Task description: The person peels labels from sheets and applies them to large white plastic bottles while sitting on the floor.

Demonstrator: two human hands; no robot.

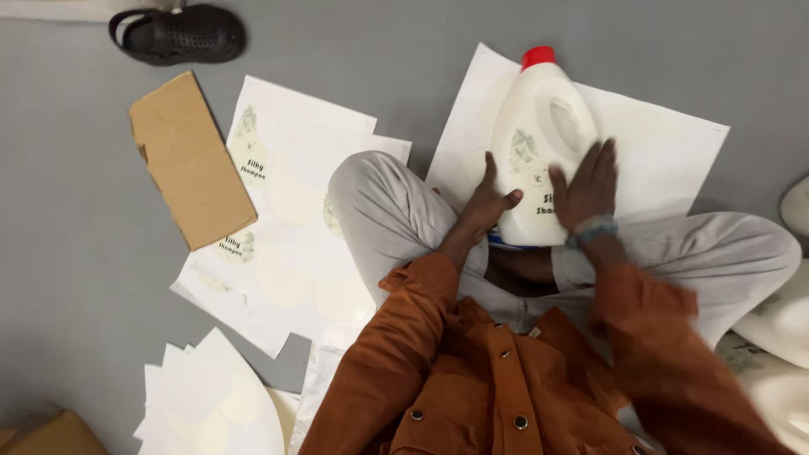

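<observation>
While left hand (487, 202) grips the white bottle (539, 143) w/ thumb out, right hand (587, 185) lies flat & open on its label; best press outward, evenly, so no bubbles.

Bottle (539, 143) base hidden behind wrists; right sleeve (674, 354) blurred (white bottles (784, 337) cut by right edge).
</observation>
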